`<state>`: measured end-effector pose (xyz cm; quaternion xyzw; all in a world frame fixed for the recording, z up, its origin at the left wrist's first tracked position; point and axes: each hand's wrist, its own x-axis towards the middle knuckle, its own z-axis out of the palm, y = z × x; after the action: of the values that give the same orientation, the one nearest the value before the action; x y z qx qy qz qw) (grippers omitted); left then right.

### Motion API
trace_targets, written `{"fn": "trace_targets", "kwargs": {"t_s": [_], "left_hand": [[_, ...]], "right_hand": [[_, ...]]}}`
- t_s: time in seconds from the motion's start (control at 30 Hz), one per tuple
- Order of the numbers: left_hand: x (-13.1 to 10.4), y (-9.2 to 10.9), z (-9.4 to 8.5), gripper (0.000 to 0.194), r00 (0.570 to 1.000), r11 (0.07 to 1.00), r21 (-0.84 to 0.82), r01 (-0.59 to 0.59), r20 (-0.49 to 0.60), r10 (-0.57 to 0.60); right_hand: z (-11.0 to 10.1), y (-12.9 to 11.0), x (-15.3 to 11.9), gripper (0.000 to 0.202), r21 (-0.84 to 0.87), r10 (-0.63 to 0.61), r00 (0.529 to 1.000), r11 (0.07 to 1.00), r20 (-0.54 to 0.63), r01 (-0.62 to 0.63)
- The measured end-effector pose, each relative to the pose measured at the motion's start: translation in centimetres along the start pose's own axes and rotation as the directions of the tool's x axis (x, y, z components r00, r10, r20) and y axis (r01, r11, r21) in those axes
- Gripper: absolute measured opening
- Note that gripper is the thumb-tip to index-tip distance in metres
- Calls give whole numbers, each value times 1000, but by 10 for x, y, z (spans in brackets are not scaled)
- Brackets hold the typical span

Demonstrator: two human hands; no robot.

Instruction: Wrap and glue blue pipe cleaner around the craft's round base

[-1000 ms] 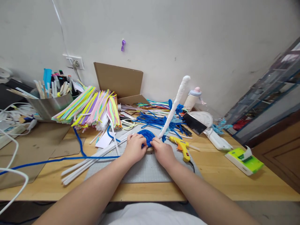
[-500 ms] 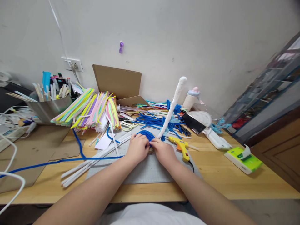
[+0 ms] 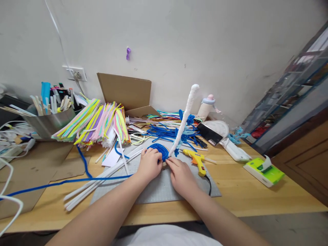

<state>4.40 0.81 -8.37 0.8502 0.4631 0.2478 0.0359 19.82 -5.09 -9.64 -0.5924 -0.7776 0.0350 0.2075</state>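
Observation:
A round coil of blue pipe cleaner lies on a disc over the grey mat. My left hand rests on the coil's left and near side, fingers bent and pressed together on it. At its right edge, my right hand has its fingertips on the rim, fingers close together and partly hidden underneath. From beside the fingertips a thick white fuzzy stem rises, tilted right, with blue flowers near it. A long blue strand runs left from under my left forearm.
A yellow glue gun lies right of my right hand, its cord trailing forward. White pipe cleaners lie at left. Behind are colourful bundles, blue strands, a phone and a bottle; a tissue pack is far right.
The whole view has shifted slightly. My right hand has moved a little down and away from the coil, whose blue surface shows more. My left hand stays on it.

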Motion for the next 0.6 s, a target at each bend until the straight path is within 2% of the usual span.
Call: {"fn": "trace_targets", "kwargs": {"t_s": [0.37,0.6], "left_hand": [[-1,-2,4,10,1000,1000,-29,4,-18,-5],[0,-2,1,14,994,990,-95,-107,-39,104]], "right_hand": [[3,-8,-4,50,-131,-25,999,991,40,30],[10,-7,-5,51,-170,-11,998,985,63,21]]}}
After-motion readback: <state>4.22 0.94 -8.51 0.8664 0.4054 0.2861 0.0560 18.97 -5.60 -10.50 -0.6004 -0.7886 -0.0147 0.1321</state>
